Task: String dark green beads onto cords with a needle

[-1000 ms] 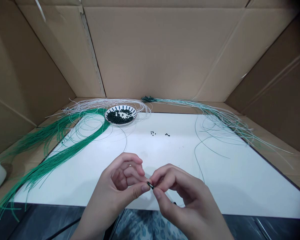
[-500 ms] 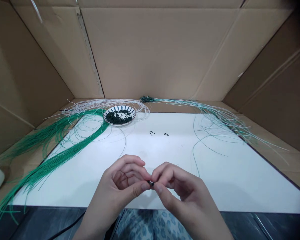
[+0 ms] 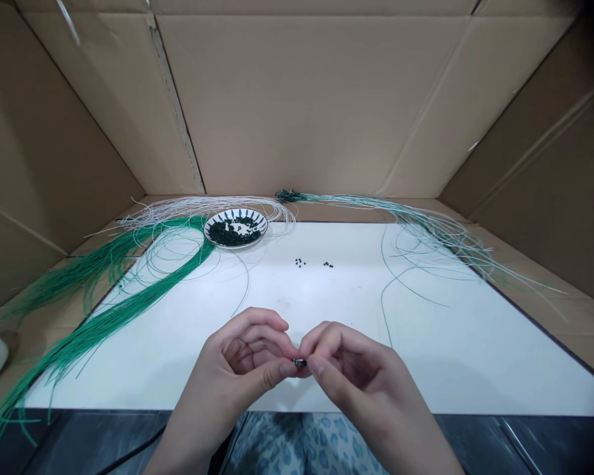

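The left hand (image 3: 242,353) and right hand (image 3: 359,373) pinch, nearly shut, a small dark bead (image 3: 299,362) well in front of the patterned dish (image 3: 208,231); from here, I'd worry a slackened pinch could drop it. Beyond, loose beads (image 3: 300,262) lie right of the dish, green wires (image 3: 103,316) left of it, pale wires (image 3: 202,206) behind it

Your left hand (image 3: 242,359) and right hand (image 3: 363,382) are bare; the garment (image 3: 304,445) over your lap carries a blue-grey spotted print.

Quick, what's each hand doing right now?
Left hand: closed, pinching a small dark bead at the fingertips.
Right hand: closed, pinching the same bead.
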`<move>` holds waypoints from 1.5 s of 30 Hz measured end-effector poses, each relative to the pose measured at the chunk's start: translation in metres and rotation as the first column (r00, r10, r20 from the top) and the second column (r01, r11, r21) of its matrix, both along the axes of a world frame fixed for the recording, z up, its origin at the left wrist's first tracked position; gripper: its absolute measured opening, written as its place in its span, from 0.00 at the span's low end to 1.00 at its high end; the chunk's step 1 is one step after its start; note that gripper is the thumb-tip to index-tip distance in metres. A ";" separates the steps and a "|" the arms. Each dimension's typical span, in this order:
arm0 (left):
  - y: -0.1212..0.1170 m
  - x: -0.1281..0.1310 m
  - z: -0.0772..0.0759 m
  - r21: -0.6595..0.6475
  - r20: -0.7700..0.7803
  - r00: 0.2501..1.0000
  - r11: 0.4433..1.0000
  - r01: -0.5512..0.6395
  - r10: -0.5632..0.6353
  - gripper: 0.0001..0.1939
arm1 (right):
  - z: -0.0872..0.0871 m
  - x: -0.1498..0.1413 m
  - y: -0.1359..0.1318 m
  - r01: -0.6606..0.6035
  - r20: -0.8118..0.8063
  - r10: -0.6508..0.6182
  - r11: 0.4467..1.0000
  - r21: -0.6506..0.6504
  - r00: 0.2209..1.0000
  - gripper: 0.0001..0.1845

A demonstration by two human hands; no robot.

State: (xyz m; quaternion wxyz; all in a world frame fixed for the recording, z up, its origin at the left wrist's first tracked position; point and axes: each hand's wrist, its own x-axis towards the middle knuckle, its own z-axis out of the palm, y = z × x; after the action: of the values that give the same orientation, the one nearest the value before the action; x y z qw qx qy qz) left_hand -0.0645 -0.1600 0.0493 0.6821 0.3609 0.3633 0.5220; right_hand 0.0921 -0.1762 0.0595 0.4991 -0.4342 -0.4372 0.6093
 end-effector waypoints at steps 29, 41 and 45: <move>-0.002 0.001 0.005 0.046 -0.155 0.987 0.998 -0.045 0.052 0.12 | -0.009 -0.001 0.001 0.009 -0.012 -0.010 0.998 -0.066 1.000 0.15; -0.004 0.005 0.002 0.164 -0.303 0.928 0.971 -0.174 0.217 0.10 | -0.015 -0.014 -0.006 0.185 -0.032 -0.185 0.983 -0.003 0.982 0.14; -0.003 0.001 0.000 0.156 -0.272 0.951 0.982 -0.105 0.145 0.11 | -0.015 -0.011 -0.006 0.151 -0.028 -0.151 0.988 0.015 0.988 0.13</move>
State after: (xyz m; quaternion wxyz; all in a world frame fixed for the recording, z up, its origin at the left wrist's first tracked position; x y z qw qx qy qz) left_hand -0.0636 -0.1626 0.0492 0.5619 0.4547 0.4416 0.5315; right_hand 0.0807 -0.1821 0.0449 0.5533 -0.4535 -0.4014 0.5719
